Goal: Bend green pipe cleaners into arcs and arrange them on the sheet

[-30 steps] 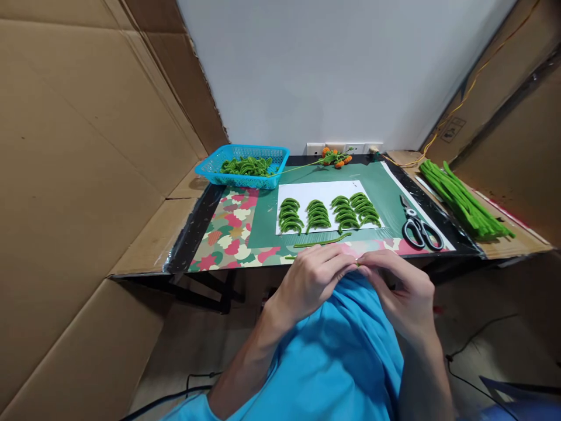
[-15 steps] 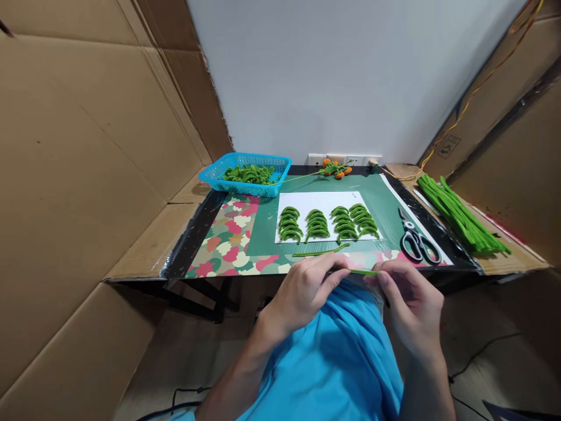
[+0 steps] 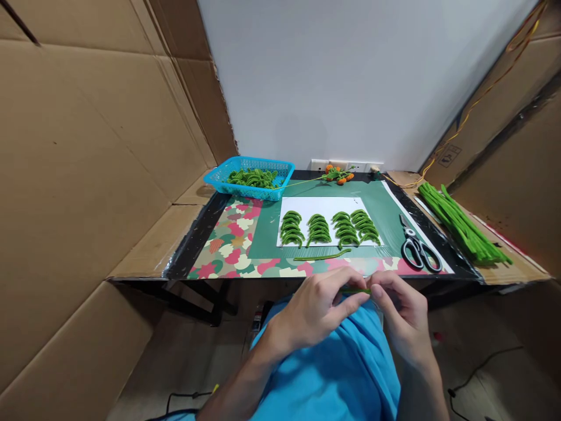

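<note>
Against a pale wall (image 3: 359, 82), between cardboard panels (image 3: 87, 134), stands a black-edged tabletop (image 3: 193, 242) with a green mat (image 3: 266, 231) and a patterned border (image 3: 234, 234). A socket strip (image 3: 357, 167) runs along the rear edge. Rear left: blue basket (image 3: 252, 192) containing green pieces (image 3: 252, 177). Rear centre: orange flowers (image 3: 339, 174). Centre: white sheet (image 3: 307, 204) carrying four columns of curved green pieces (image 3: 318, 228); one loose strip (image 3: 322, 256) lies in front. Right: scissors (image 3: 419, 248), then a bundle of green stems (image 3: 464, 225) on cardboard. At the front edge, the fingers of the left hand (image 3: 322, 307) and right hand (image 3: 405, 316) pinch a short green strip (image 3: 356, 290), partly hiding it.
</note>
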A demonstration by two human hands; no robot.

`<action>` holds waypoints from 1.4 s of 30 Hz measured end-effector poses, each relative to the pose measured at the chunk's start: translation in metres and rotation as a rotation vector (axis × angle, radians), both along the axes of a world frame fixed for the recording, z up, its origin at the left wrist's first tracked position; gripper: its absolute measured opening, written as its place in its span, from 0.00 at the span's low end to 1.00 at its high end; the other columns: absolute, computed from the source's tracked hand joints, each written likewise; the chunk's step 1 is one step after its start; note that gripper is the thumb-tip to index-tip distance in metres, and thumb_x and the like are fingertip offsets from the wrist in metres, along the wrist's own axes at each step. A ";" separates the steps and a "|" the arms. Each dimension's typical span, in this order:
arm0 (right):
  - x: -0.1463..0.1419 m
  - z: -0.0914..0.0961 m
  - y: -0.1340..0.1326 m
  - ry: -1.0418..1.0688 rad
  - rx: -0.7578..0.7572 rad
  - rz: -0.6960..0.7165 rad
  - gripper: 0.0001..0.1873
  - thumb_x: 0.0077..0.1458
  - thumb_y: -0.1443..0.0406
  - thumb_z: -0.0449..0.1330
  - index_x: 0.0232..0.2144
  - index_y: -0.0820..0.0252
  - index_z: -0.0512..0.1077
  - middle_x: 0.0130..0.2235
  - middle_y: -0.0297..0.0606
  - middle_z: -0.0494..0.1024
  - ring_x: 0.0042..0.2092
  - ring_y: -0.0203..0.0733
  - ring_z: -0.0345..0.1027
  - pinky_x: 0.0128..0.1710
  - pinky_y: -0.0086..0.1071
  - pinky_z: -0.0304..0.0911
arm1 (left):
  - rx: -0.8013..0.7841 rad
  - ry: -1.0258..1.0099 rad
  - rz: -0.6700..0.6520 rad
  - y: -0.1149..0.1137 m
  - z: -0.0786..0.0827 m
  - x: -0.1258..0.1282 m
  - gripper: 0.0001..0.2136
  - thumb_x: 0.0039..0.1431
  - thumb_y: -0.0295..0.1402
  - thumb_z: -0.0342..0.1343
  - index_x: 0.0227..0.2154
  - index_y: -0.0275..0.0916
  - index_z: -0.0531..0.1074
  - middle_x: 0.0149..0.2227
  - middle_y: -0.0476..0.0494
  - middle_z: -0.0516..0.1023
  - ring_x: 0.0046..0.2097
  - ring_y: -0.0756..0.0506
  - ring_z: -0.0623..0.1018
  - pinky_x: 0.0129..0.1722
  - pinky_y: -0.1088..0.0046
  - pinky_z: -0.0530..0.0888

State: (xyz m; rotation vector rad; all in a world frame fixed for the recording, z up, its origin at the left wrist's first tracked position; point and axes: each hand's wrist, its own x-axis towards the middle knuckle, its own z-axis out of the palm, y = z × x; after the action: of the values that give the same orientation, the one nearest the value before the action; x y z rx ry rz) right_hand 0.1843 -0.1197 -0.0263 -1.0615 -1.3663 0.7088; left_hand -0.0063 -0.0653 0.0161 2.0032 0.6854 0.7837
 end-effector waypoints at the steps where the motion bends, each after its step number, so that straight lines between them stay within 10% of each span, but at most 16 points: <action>1: 0.000 0.000 0.000 -0.015 -0.004 0.012 0.07 0.70 0.63 0.61 0.37 0.55 0.76 0.33 0.33 0.76 0.34 0.38 0.71 0.33 0.27 0.66 | -0.001 -0.001 0.015 -0.001 -0.001 0.002 0.10 0.73 0.39 0.56 0.44 0.39 0.77 0.41 0.46 0.83 0.36 0.49 0.78 0.39 0.73 0.73; 32: -0.008 -0.014 0.006 0.333 -0.104 0.282 0.11 0.71 0.63 0.60 0.33 0.57 0.72 0.27 0.29 0.68 0.27 0.34 0.60 0.28 0.28 0.56 | -0.031 -0.052 -0.009 0.000 -0.002 0.001 0.08 0.74 0.36 0.54 0.40 0.39 0.74 0.40 0.46 0.81 0.42 0.47 0.79 0.44 0.74 0.72; 42: -0.008 -0.014 0.006 0.021 -0.076 0.137 0.09 0.69 0.63 0.61 0.33 0.58 0.74 0.29 0.31 0.70 0.29 0.34 0.60 0.27 0.27 0.55 | 0.123 0.194 0.048 0.001 -0.003 -0.008 0.05 0.74 0.32 0.52 0.42 0.40 0.73 0.42 0.48 0.81 0.39 0.48 0.78 0.37 0.73 0.66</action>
State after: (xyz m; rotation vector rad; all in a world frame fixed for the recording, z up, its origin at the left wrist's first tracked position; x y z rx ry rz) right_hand 0.1760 -0.1138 -0.0403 -1.0248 -1.4130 0.8762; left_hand -0.0144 -0.0646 0.0132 2.2022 0.8169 0.6789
